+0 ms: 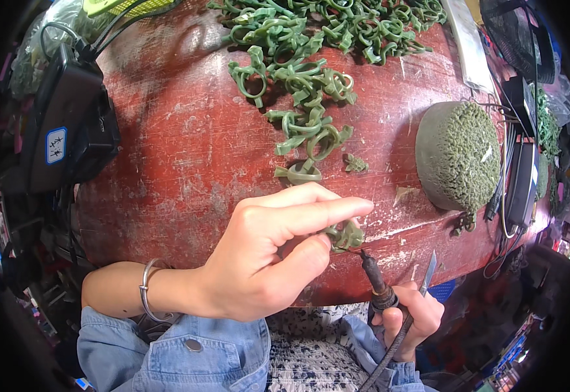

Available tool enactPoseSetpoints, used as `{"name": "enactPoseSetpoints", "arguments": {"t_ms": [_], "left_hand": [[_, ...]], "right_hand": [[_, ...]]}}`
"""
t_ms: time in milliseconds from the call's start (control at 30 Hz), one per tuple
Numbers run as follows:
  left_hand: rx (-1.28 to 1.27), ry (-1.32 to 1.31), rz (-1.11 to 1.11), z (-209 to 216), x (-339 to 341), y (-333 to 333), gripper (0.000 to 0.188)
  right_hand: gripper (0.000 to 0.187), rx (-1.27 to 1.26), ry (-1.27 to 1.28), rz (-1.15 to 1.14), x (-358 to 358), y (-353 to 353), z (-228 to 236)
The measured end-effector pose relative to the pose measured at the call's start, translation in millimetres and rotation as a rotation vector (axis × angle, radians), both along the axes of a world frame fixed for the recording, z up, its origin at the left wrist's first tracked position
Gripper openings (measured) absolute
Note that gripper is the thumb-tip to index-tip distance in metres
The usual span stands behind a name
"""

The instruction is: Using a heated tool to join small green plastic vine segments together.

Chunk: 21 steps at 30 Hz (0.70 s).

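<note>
Between the thumb and fingers of my left hand point(265, 251) is a small green wax ring point(346, 234); my fingers cover part of it. My right hand point(415, 317) grips a soldering-iron-like wax pen point(377, 282), its dark tip at the ring's lower right edge, touching or nearly so. A thin pointed blade point(430, 271) also sticks up from my right hand. Just beyond my left hand lies one green ring point(303, 172) on the red table point(187, 150), with a small green piece point(355, 163) beside it.
More green rings point(311, 78) trail back to a heap point(363, 26) at the far edge. A round block point(458, 157) with a crumbly green top stands at the right, near cables and a black adapter point(525, 179). At the left is a black device point(69, 117); a yellow-green basket point(121, 5) sits behind.
</note>
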<state>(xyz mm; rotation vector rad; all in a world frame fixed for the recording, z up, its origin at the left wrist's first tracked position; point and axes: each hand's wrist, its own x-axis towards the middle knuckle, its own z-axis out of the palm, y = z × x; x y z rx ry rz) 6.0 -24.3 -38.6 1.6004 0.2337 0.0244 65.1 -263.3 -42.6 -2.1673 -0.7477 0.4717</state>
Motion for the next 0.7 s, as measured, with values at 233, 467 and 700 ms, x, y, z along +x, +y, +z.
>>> {"name": "enactPoseSetpoints", "arguments": {"t_ms": [233,467,700], "left_hand": [[-0.015,0.025,0.005,1.9,-0.2,-0.4,0.045],[-0.008,0.025,0.004,2.5,0.0,-0.1,0.045],[-0.014,0.035,0.008,1.8,0.2,-0.2,0.045]], "right_hand": [[0.037,-0.019,-0.023,-0.004,0.2,1.9,2.4],[0.037,-0.040,-0.038,-0.005,0.1,1.8,2.4],[0.036,-0.035,-0.049,0.004,1.2,3.4,2.6]]}}
